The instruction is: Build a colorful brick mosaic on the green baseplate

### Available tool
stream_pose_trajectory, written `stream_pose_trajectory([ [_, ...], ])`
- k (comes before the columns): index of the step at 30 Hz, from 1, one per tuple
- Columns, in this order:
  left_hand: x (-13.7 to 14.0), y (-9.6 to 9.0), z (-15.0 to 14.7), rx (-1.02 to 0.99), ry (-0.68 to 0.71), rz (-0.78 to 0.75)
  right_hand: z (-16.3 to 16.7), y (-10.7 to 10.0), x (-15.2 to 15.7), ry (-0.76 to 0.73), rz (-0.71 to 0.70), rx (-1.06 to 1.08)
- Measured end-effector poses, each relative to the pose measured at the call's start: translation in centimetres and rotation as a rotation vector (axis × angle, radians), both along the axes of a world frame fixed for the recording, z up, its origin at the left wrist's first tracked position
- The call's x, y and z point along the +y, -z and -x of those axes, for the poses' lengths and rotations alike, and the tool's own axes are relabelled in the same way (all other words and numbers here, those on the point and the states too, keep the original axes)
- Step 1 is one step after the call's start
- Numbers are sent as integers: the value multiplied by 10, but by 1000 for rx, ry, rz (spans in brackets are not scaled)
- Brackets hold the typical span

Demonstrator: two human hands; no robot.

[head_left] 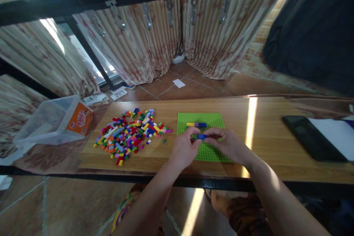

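Note:
A small blue toy brick (201, 136) is pinched between the fingertips of both hands over the green studded baseplate (212, 156). My left hand (186, 146) is closed at the brick's left end, its thumb and index finger curled toward it. From the other side, my right hand (227, 143) grips the brick's right end. Just beyond the fingers, a row of joined bricks (196, 125), yellow at the left and blue at the right, sits on the baseplate. Whether the held brick touches the studs cannot be made out.
A loose pile of coloured bricks (129, 132) covers the left of the wooden tabletop (166, 108). Past its left end stands a clear plastic tub (52, 118) with an orange label. A black tablet-like slab (309, 138) and white paper (332, 132) lie at the right.

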State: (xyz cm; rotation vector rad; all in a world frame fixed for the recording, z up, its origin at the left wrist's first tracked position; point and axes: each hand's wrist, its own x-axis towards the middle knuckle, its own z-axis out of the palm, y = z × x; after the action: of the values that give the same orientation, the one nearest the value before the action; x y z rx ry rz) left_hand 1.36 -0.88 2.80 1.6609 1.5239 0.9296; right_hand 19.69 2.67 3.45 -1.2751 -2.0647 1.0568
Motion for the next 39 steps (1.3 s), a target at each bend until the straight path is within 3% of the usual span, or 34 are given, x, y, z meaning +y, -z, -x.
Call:
stream_pose_trajectory([
  [4, 5, -3, 11, 193, -47, 10, -4, 4, 2, 4, -76, -159],
  [14, 8, 2, 5, 288, 41, -5, -2, 3, 2, -58, -127, -300],
  [21, 9, 0, 5, 325, 34, 16, -5, 8, 2, -85, -235, -355],
  [39, 13, -1, -12, 275, -73, 50, -1, 11, 2, -77, -227, -346],
])
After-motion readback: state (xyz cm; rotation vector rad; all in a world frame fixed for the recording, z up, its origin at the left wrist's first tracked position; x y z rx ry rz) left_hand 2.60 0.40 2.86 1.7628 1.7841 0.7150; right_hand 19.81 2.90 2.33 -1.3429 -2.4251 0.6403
